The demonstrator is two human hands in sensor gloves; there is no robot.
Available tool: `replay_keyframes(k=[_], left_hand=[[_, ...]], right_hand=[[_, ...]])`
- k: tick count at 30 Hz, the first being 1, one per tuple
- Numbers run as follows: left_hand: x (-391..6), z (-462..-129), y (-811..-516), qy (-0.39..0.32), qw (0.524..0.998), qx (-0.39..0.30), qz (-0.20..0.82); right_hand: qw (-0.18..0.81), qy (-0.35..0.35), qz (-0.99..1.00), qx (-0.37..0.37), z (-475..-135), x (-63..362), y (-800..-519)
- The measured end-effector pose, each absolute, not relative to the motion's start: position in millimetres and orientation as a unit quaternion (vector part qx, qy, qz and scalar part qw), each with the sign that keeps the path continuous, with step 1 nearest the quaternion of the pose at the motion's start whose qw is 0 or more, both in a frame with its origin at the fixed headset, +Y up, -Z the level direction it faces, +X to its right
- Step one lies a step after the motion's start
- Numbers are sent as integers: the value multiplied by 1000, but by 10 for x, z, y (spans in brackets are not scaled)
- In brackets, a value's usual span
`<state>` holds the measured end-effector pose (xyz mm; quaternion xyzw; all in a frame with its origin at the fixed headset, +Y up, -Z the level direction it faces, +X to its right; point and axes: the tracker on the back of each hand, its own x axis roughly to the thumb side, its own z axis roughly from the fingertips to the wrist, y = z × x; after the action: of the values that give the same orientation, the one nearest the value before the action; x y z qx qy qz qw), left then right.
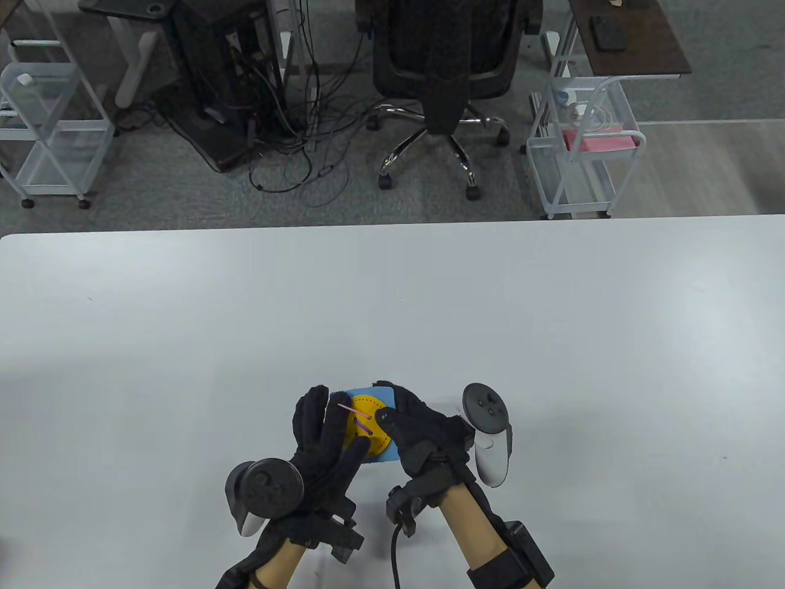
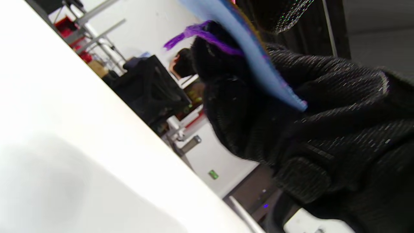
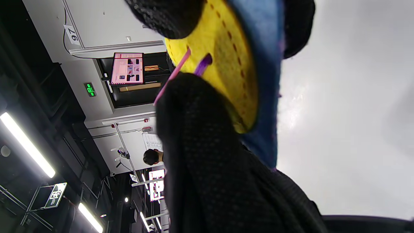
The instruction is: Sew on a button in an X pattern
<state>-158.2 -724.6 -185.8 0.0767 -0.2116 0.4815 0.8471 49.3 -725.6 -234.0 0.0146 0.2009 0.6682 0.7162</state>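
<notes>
Hands (image 1: 325, 432) (image 1: 417, 429) both grasp our felt (image 1: 383, 451) near the tabletop's near edge; we should draw the needle (image 1: 352, 410) gently through the button (image 1: 368, 423).

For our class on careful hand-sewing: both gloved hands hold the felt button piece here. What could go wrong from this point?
1. The pink needle lies near the left hand; it might prick the fingers.
2. The purple thread trails loose behind the blue felt and may snag.
3. The right hand covers part of the yellow button, so a hole could be missed.
</notes>
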Motion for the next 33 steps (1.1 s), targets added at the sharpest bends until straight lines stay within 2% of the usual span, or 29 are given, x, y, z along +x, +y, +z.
replay_keyframes(k=[9,18,33], left_hand=[[-1677,-1881,-7252,-188,816,89,539],[-1708,-1850,-7211,-159,848,132,488],[-1747,-1837,-7136,-165,844,150,487]], right_hand=[[718,214,662,13,-2308,438,-7316],[713,226,664,9,-2225,355,-7395],[678,231,697,-26,-2222,399,-7519]])
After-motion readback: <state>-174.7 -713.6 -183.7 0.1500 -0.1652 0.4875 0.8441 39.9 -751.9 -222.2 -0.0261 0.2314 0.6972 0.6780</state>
